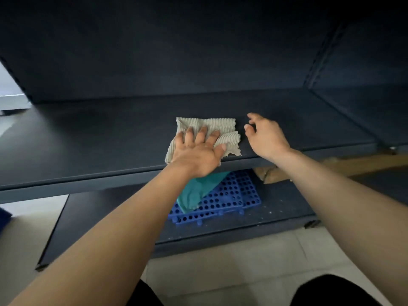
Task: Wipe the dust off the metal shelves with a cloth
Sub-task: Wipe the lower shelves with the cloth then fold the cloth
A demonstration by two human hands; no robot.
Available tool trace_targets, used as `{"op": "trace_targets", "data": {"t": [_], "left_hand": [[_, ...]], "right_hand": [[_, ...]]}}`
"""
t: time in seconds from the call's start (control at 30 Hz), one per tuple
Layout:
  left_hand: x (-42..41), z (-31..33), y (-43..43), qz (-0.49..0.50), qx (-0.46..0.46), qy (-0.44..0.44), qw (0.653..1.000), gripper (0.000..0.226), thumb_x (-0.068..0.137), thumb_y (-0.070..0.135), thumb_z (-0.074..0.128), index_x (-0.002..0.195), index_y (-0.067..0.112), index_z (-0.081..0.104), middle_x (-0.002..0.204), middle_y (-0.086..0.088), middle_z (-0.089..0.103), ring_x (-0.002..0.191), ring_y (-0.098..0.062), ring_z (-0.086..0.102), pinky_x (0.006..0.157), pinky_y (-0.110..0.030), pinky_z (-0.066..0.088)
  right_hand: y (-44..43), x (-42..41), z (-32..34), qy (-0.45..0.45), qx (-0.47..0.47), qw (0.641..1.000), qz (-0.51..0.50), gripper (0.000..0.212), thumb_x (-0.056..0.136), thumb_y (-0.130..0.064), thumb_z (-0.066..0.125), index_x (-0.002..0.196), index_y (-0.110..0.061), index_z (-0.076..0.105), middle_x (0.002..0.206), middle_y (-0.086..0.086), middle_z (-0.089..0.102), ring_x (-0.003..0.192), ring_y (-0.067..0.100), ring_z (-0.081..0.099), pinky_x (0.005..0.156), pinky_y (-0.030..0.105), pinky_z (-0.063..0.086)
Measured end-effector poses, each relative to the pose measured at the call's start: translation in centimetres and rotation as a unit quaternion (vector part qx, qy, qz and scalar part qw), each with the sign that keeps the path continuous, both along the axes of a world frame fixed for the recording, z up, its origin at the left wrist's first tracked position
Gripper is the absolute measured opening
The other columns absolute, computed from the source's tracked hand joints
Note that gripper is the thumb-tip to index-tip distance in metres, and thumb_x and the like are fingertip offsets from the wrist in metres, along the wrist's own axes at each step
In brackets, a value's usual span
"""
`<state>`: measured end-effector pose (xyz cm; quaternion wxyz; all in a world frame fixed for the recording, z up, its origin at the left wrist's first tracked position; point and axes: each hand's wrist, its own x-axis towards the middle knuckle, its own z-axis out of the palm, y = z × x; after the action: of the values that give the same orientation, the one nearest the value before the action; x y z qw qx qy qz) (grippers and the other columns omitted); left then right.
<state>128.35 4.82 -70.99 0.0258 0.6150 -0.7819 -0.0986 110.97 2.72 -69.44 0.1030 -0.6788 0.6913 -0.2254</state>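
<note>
A beige ribbed cloth point(217, 129) lies folded on the dark metal shelf point(92, 138), near its front edge. My left hand point(197, 152) presses flat on the cloth's near left part, fingers spread over it. My right hand point(266, 135) hovers just right of the cloth above the shelf, fingers loosely curled and apart, holding nothing. The shelf's back wall and the underside of the shelf above are dark.
On the lower shelf point(276, 215) lie blue perforated plastic mats point(227, 202) with a teal cloth point(196, 193) on top, and a brown cardboard piece point(271, 175) to the right. An upright post point(322, 56) divides the shelving at right. Pale floor tiles point(242, 261) lie below.
</note>
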Motion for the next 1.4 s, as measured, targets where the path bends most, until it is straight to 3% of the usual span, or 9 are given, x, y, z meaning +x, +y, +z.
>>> {"op": "trace_targets", "data": {"t": [0.17, 0.3, 0.4, 0.53, 0.8, 0.9, 1.0, 1.13, 1.4], "left_hand": [[-7.7, 0.0, -0.4, -0.097, -0.007, 0.006, 0.995, 0.056, 0.094, 0.053, 0.015, 0.146, 0.033, 0.004, 0.157, 0.002, -0.001, 0.142, -0.027, -0.003, 0.112, -0.043, -0.002], [-12.8, -0.1, -0.6, -0.172, -0.053, 0.014, 0.984, 0.052, 0.096, 0.043, 0.027, 0.144, 0.03, 0.015, 0.153, 0.001, 0.016, 0.133, -0.026, 0.017, 0.106, -0.041, 0.014], [-16.1, 0.0, -0.4, -0.232, -0.111, 0.014, 0.966, 0.055, 0.09, 0.023, 0.048, 0.14, 0.032, 0.027, 0.143, 0.003, 0.033, 0.117, -0.024, 0.031, 0.092, -0.037, 0.024], [-20.2, 1.8, 0.7, -0.277, -0.125, 0.058, 0.951, 0.06, 0.081, 0.0, 0.048, 0.131, 0.032, 0.045, 0.125, 0.0, 0.051, 0.108, -0.026, 0.041, 0.093, -0.04, 0.035], [-29.6, 5.3, 4.4, -0.363, -0.142, 0.081, 0.917, 0.057, 0.079, 0.0, 0.054, 0.126, 0.032, 0.05, 0.115, -0.001, 0.055, 0.102, -0.027, 0.046, 0.085, -0.036, 0.035], [-33.3, 7.8, 6.1, -0.386, -0.137, 0.093, 0.908, 0.058, 0.081, -0.001, 0.053, 0.126, 0.034, 0.05, 0.115, -0.001, 0.055, 0.102, -0.026, 0.045, 0.085, -0.036, 0.034], [-36.4, 11.1, 8.0, -0.417, -0.133, 0.087, 0.895, 0.058, 0.08, 0.0, 0.052, 0.126, 0.034, 0.05, 0.117, -0.001, 0.053, 0.103, -0.026, 0.045, 0.084, -0.035, 0.033], [-39.4, 16.9, 9.9, -0.439, -0.14, 0.07, 0.885, 0.059, 0.078, -0.002, 0.052, 0.125, 0.033, 0.051, 0.12, -0.001, 0.052, 0.107, -0.027, 0.043, 0.087, -0.036, 0.033], [-42.7, 30.8, 10.8, -0.462, -0.185, 0.052, 0.866, 0.056, 0.079, -0.001, 0.054, 0.127, 0.028, 0.051, 0.118, -0.003, 0.054, 0.105, -0.028, 0.044, 0.086, -0.038, 0.034]], "right_hand": [[2.2, -6.0, 0.5, -0.008, -0.024, 0.997, -0.07, 0.043, 0.1, -0.021, 0.04, 0.143, -0.012, 0.041, 0.133, 0.013, 0.057, 0.12, 0.033, 0.053, 0.1, 0.037, 0.043], [4.5, -10.3, 1.1, -0.012, -0.045, 0.991, -0.127, 0.043, 0.099, -0.018, 0.041, 0.141, -0.011, 0.044, 0.128, 0.015, 0.06, 0.117, 0.035, 0.054, 0.099, 0.038, 0.044], [6.4, -13.0, 1.8, -0.02, -0.065, 0.984, -0.163, 0.042, 0.099, -0.018, 0.041, 0.139, -0.009, 0.046, 0.126, 0.016, 0.061, 0.118, 0.035, 0.054, 0.1, 0.04, 0.043], [8.9, -16.4, 2.9, 0.0, -0.082, 0.977, -0.197, 0.04, 0.098, -0.018, 0.043, 0.137, -0.008, 0.049, 0.124, 0.017, 0.063, 0.116, 0.036, 0.055, 0.098, 0.041, 0.043], [13.7, -24.1, 6.2, 0.044, -0.069, 0.961, -0.265, 0.041, 0.096, -0.02, 0.046, 0.136, -0.01, 0.05, 0.125, 0.018, 0.062, 0.117, 0.037, 0.054, 0.096, 0.04, 0.045], [15.8, -26.9, 8.7, 0.046, -0.057, 0.951, -0.3, 0.036, 0.096, -0.02, 0.046, 0.129, -0.009, 0.055, 0.121, 0.017, 0.063, 0.113, 0.037, 0.056, 0.091, 0.038, 0.047], [17.8, -29.6, 11.7, 0.058, -0.041, 0.943, -0.326, 0.022, 0.094, -0.018, 0.045, 0.103, -0.009, 0.062, 0.104, 0.018, 0.067, 0.099, 0.039, 0.06, 0.08, 0.04, 0.049], [19.9, -31.9, 17.2, 0.081, -0.014, 0.935, -0.345, 0.027, 0.094, -0.018, 0.044, 0.107, -0.008, 0.065, 0.105, 0.019, 0.067, 0.098, 0.04, 0.06, 0.083, 0.042, 0.05], [22.4, -34.7, 31.4, 0.141, -0.03, 0.929, -0.339, 0.023, 0.095, -0.015, 0.042, 0.091, -0.002, 0.06, 0.085, 0.016, 0.062, 0.089, 0.039, 0.058, 0.073, 0.038, 0.043]]}}
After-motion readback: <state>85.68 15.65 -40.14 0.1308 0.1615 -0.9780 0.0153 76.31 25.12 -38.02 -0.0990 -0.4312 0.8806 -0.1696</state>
